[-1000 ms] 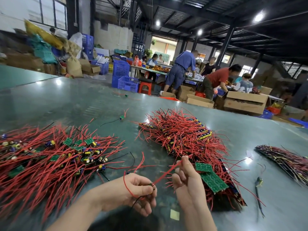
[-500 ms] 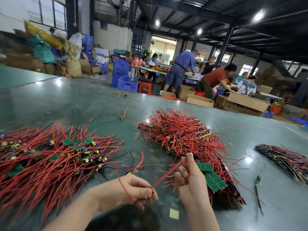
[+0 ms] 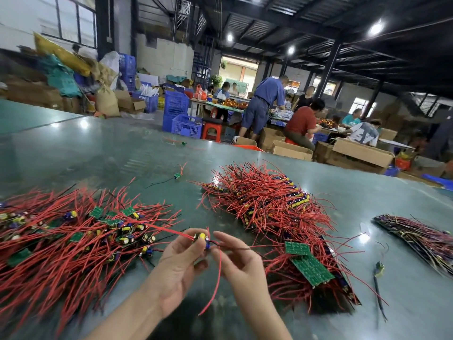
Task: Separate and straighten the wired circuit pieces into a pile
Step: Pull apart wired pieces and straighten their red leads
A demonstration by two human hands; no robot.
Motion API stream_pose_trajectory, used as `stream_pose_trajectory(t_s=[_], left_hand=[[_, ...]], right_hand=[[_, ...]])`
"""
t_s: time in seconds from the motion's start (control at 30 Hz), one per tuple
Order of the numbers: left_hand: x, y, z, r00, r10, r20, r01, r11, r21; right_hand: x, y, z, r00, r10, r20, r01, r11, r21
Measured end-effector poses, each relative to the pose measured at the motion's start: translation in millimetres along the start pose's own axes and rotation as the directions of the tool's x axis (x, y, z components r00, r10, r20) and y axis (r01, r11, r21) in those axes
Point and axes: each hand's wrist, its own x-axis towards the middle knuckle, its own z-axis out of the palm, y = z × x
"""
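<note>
**Hands turn the piece over, black lead next**

Hands meet just above the green table point(image 3: 367, 192), between the two red heaps. A second ago the right hand was drawing a red wire out taut, up and to the right, away from the left fist. That pull is done: the same red wire point(image 3: 215, 285) now hangs slack, curving down toward the person. Now the left hand point(image 3: 180, 263) pinches the small circuit piece point(image 3: 202, 238) at its fingertips, its yellow and blue parts showing, and the right hand point(image 3: 241, 262) pinches the black lead point(image 3: 235, 247) right beside it. By the look of it, one wire is straightened and the black one is next.

The piece's long axis runs roughly left to right: another red wire trails left toward the tangled pile point(image 3: 73, 241), while the black lead points right toward the sorted stack point(image 3: 269, 212), where the wires lie more combed. Once the lead is smoothed, the piece likely joins that stack.
</note>
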Motion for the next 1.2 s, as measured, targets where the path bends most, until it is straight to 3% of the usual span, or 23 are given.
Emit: stream_pose_trajectory(t_s=[0.07,0.2,0.33,0.4,0.5,0.6,0.67,0.87,1.03,1.2], left_hand=[[1.8,-4.3,-1.6,0.999,0.042,-0.026,-0.041,0.999,0.024],[1.8,-8.0,-3.2,0.996,0.086,-0.034,-0.081,0.989,0.126],[-1.1,-9.6,-3.0,0.992,0.09,0.085,-0.105,0.974,0.198],[-2.1,-8.8,-3.8,0.993,0.054,0.109,-0.077,0.972,0.221],[0.8,-7.6,-2.8,0.995,-0.089,0.055,0.083,0.991,0.104],[1.9,-0.5,-0.7,0.954,-0.299,0.006,0.297,0.95,0.093],[0.6,5.0,-2.8,0.935,-0.354,0.026,0.344,0.921,0.181],[-3.9,6.1,1.7,0.941,-0.337,-0.039,0.327,0.868,0.375],[-8.6,0.8,8.7,0.974,-0.214,-0.08,0.217,0.758,0.614],[-5.5,-4.0,10.2,0.969,-0.205,-0.138,0.247,0.773,0.584]], right_hand=[[-3.6,2.0,7.2,1.0,-0.01,0.018,0.01,1.0,-0.01],[-5.6,2.7,9.4,0.995,-0.023,-0.099,0.036,0.991,0.125],[-1.6,0.5,4.1,0.976,0.037,-0.216,0.028,0.957,0.29],[1.2,-0.1,-1.2,0.968,0.079,-0.239,0.002,0.947,0.321],[3.0,-0.9,-9.9,0.973,0.081,-0.218,0.006,0.928,0.372],[1.8,-5.0,-16.8,0.992,0.004,-0.129,0.024,0.976,0.217],[1.0,-6.2,-19.2,0.997,-0.001,-0.079,0.008,0.996,0.092],[3.9,-3.1,-16.0,0.985,0.091,-0.145,-0.075,0.991,0.115],[4.8,-3.2,-21.0,0.98,0.125,-0.157,-0.103,0.985,0.138],[5.7,-1.5,-14.8,0.983,0.089,-0.16,-0.078,0.994,0.074]])
